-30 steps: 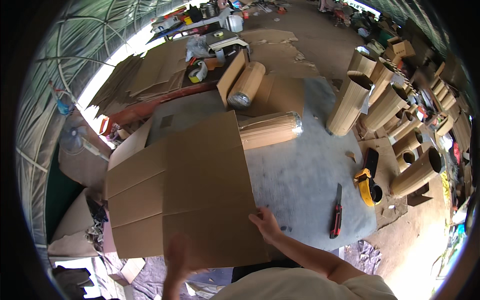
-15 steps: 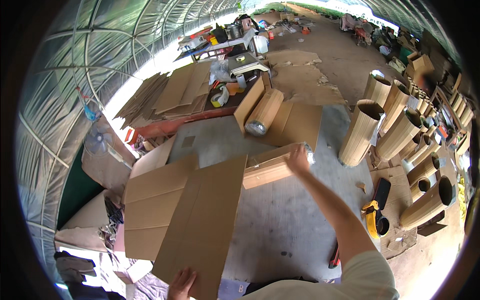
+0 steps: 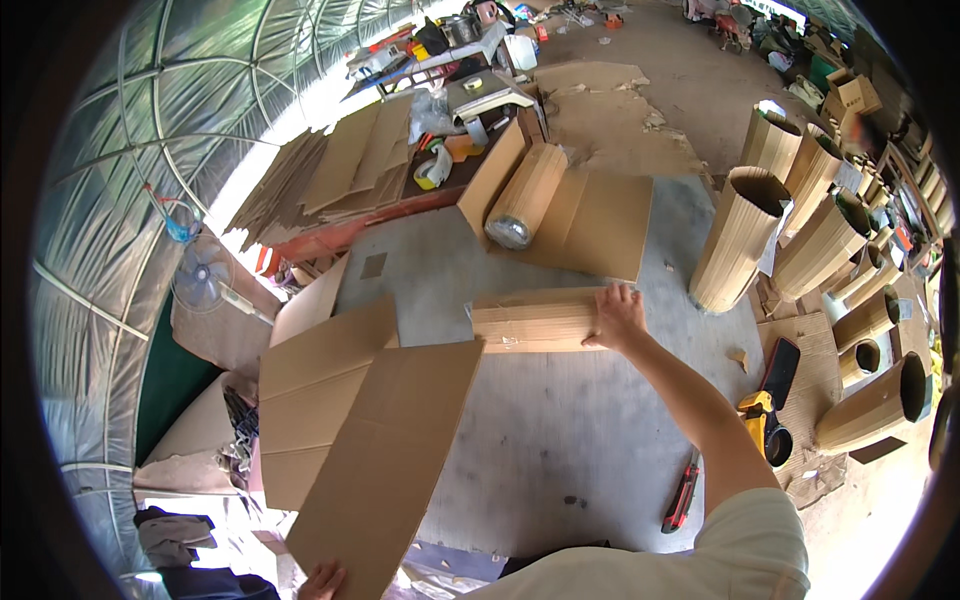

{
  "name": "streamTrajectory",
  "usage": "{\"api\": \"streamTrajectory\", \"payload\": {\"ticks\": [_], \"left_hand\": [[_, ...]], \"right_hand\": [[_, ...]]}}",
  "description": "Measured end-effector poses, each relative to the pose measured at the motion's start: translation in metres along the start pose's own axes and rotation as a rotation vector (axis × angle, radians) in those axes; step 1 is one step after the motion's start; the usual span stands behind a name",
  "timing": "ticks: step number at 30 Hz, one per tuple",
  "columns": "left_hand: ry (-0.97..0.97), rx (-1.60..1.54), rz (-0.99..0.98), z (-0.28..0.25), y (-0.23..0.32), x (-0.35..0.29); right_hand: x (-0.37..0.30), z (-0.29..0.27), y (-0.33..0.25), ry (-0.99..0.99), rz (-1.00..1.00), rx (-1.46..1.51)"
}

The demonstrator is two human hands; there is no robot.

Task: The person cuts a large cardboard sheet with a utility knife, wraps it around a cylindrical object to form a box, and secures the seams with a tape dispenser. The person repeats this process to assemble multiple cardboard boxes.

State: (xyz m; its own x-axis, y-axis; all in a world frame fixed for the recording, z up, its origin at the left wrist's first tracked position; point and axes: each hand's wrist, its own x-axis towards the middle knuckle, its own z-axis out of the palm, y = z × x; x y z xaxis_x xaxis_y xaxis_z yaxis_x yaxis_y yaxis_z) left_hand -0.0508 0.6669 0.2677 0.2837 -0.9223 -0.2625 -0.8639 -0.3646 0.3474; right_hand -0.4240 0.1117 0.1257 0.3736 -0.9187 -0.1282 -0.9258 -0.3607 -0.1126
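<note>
My left hand (image 3: 322,582), at the lower edge, has its fingers closed on the near edge of a large cardboard sheet (image 3: 385,460). The sheet slants up across the grey table and overlaps a second creased cardboard piece (image 3: 325,400) on its left. My right hand (image 3: 617,318) is wrapped round the right end of a ribbed cardboard tube (image 3: 535,320) lying sideways on the table. Clear film sticks out at the tube's left end. Behind it, another ribbed tube (image 3: 532,195) with a film-covered end rests on a folded cardboard sheet (image 3: 600,225).
On the grey table (image 3: 560,440) lie a red utility knife (image 3: 682,495) and, at the right, a yellow tape dispenser (image 3: 762,420) beside a dark phone (image 3: 781,370). Several open tubes (image 3: 738,240) stand at the right. Flat cardboard (image 3: 350,170) is stacked at the back left.
The tube under my right hand has turned nearly level and shifted slightly left. My left hand and its sheet have moved down and left. The whole view has shifted a little.
</note>
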Motion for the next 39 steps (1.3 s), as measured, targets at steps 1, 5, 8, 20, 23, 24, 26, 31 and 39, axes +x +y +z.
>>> {"api": "streamTrajectory", "payload": {"ticks": [1, 5, 8, 20, 23, 24, 26, 31, 39], "left_hand": [[-0.019, 0.075, 0.017, -0.006, -0.001, -0.003], [-0.124, 0.461, 0.210, -0.029, -0.002, -0.009], [-0.034, 0.581, 0.389, -0.002, 0.021, 0.003], [-0.606, 0.238, 0.409, 0.096, 0.065, 0.118], [-0.579, 0.136, 0.413, 0.094, 0.096, 0.131], [-0.582, 0.123, 0.414, 0.096, 0.106, 0.134], [-0.592, 0.095, 0.437, 0.106, 0.117, 0.139], [-0.605, 0.061, 0.367, 0.103, 0.126, 0.130], [-0.430, 0.072, 0.458, 0.101, 0.126, 0.137]], "right_hand": [[-0.010, 0.010, 0.004, 0.088, 0.011, -0.014], [-0.038, 0.031, 0.011, 0.251, 0.057, 0.053], [-0.044, 0.018, 0.000, 0.153, 0.106, 0.217], [-0.055, 0.065, 0.026, -0.146, -0.073, 1.011], [-0.109, 0.056, -0.023, 0.157, -0.161, 0.745], [-0.121, 0.064, -0.038, 0.202, -0.239, 0.714], [-0.142, 0.068, -0.064, 0.170, -0.347, 0.664], [-0.128, 0.064, -0.095, -0.290, -0.411, 1.002], [-0.192, 0.060, -0.210, -0.179, -0.631, 0.604]]}}
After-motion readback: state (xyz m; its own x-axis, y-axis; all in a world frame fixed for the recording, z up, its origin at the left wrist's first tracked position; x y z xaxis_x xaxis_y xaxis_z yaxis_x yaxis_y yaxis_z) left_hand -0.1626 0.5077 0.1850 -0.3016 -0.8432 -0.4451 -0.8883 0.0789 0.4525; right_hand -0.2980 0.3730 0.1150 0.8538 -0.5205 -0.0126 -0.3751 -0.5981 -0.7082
